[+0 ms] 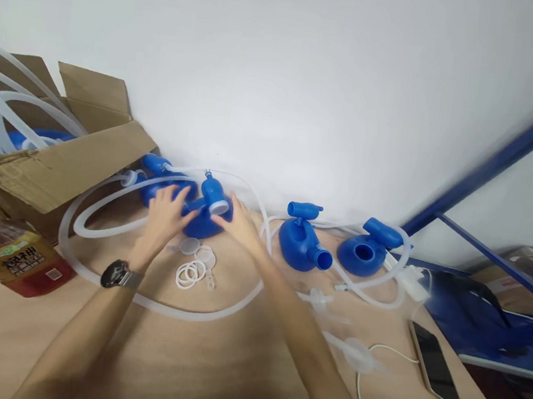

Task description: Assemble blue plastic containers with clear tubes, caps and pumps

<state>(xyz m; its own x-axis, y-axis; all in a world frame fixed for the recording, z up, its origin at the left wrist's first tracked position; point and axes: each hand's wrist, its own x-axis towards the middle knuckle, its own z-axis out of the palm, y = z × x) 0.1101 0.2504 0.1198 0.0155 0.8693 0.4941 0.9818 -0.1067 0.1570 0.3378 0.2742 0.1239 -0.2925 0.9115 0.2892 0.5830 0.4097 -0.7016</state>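
Note:
Between my two hands stands a blue plastic urinal bottle (204,225) with a white ring at the mouth of its blue upper piece. My left hand (166,214), wearing a watch (119,275) on the wrist, has its fingers spread at the bottle's left side. My right hand (241,224) is at the right side, thumb and fingers apart, close to or touching it; I cannot tell which. Behind my left hand is another blue bottle (149,192), partly hidden. White rings (190,274) and clear caps (189,246) lie in front of the hands.
A long clear tube (182,314) loops across the table. At left are a cardboard box (100,158) of tubes and a drink bottle (18,255). Two more blue bottles (302,243) stand at right, with blurred clear parts (357,354) and a phone (437,366) with cables nearer.

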